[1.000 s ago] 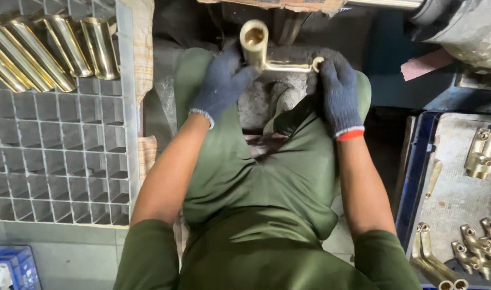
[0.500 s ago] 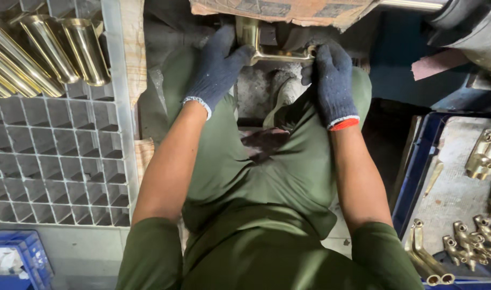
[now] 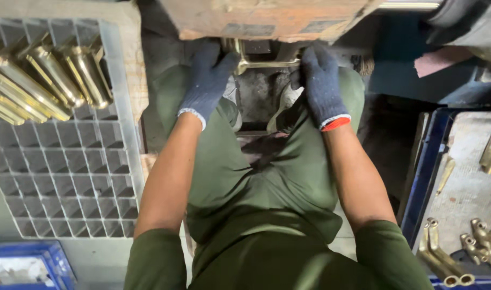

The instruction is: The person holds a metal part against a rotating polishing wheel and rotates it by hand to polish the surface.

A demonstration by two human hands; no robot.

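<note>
Brass part (image 3: pixel 267 63): an angled brass fitting with a thin bar running sideways, held up in front of the person's knees and half tucked under the worn orange-brown machine block (image 3: pixel 272 19); its upper end is hidden by that block.
Left hand (image 3: pixel 208 80): in a blue-grey knit glove with a white cuff, fingers closed about the left end of the brass part, at the bend.
Right hand (image 3: pixel 321 86): in the same kind of glove with an orange-red cuff, fingers curled over the right end of the bar; the fingertips are hidden beneath the block.
Arms: both bare from short green sleeves, stretched forward over the green trousers (image 3: pixel 256 193).
Grey grid crate (image 3: pixel 68 172): to the left, with many square cells; only the far rows hold long brass tubes (image 3: pixel 52 80), lying tilted side by side.
Blue tray (image 3: pixel 422 177): to the right, with a grey sheet in it and small brass fittings (image 3: pixel 479 241) lying loose near its near corner and far edge.
Blue bin (image 3: pixel 25 266): at the lower left corner, only partly in view.
</note>
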